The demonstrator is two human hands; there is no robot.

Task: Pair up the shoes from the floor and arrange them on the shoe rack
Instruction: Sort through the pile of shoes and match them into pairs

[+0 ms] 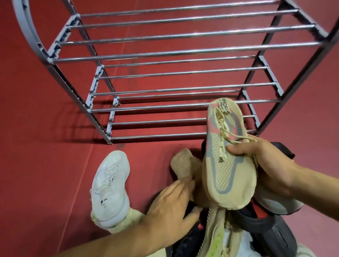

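Observation:
A grey metal shoe rack (176, 52) with three barred shelves stands against the red wall, holding no shoes. My right hand (269, 167) grips a beige knit sneaker (226, 164) with grey and pink stripes, lifted above the pile, toe toward me. My left hand (170, 211) rests with fingers spread on the heap of shoes, touching a tan shoe (184, 165) beside the lifted one. A white sneaker (110, 189) lies on the floor to the left. A beige sneaker with a green stripe (213, 249) lies in the pile below.
The pile near my knees also holds a black slide sandal (268, 229), a grey-soled shoe (280, 202) and dark shoes (186, 252). Red floor (33, 187) spreads to the left and right of the pile, in front of the rack.

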